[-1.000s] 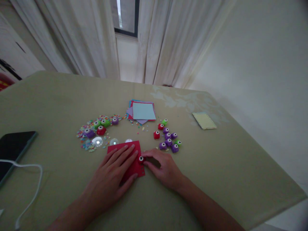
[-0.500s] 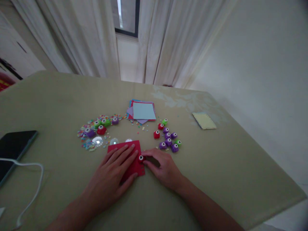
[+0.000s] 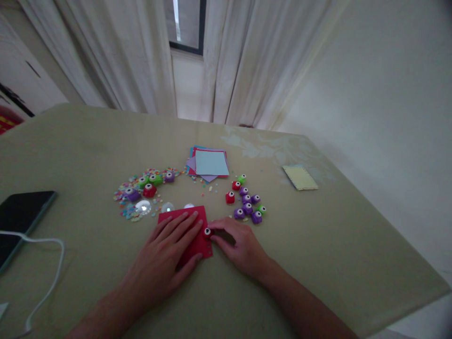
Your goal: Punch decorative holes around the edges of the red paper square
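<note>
ok so from my end of the feed, the red card [image 3: 196,246] lies on the table [image 3: 303,278] right in front, and the red piece [image 3: 207,232] with the eye sits at its right edge. some small dark spots [image 3: 209,250] run along that same edge, just below the piece. too small for me to say if they're holes.

how i'd do this bit well: weight the card with a flat palm so it can't skate or twist, and push on the piece evenly so it stays square to the edge. any tilt and i'd expect it to drag the card round. i'd also line it up with the spots so the spacing doesn't drift, and give the left fingertips a bit of room from the piece.

hands, since that's what i watch most: left hand [image 3: 169,242] is laid flat on the card, fingers long and nearly straight, thumb out to the side by the lower right corner. it's not gripping anything, just covering. right hand [image 3: 247,245] has thumb and index pinched on the red piece from the right, with a gap showing behind the pinch. the other fingers are mostly out of sight, and i can't tell how hard it's squeezing or whether the card's edge is inside the piece.
</note>
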Motion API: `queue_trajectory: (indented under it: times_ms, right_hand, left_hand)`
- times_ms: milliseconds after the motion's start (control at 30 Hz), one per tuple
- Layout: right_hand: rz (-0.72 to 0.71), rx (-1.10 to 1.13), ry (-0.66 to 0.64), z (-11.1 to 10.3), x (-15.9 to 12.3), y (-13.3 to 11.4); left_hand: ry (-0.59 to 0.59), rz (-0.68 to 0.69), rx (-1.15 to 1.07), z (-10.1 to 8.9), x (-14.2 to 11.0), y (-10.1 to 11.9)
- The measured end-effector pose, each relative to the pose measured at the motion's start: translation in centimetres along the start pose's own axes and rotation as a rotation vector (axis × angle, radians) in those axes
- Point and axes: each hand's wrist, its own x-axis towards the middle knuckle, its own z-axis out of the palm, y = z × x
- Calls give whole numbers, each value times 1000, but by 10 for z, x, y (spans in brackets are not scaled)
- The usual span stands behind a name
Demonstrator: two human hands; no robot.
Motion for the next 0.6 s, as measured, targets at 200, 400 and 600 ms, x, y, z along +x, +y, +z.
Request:
queue_trajectory:
  times_ms: [200, 400, 600]
  right_hand:
    - [-8, 0, -14, -3, 1, -1]
    - [-30, 4, -17, -3, 1, 3]
    - [-83, -12, -29, -3, 1, 1]
  left_hand:
    - [17, 10, 21, -1, 1, 1]
    - [25, 24, 49, -1, 2, 1]
    - [21, 36, 68, 0, 2, 0]
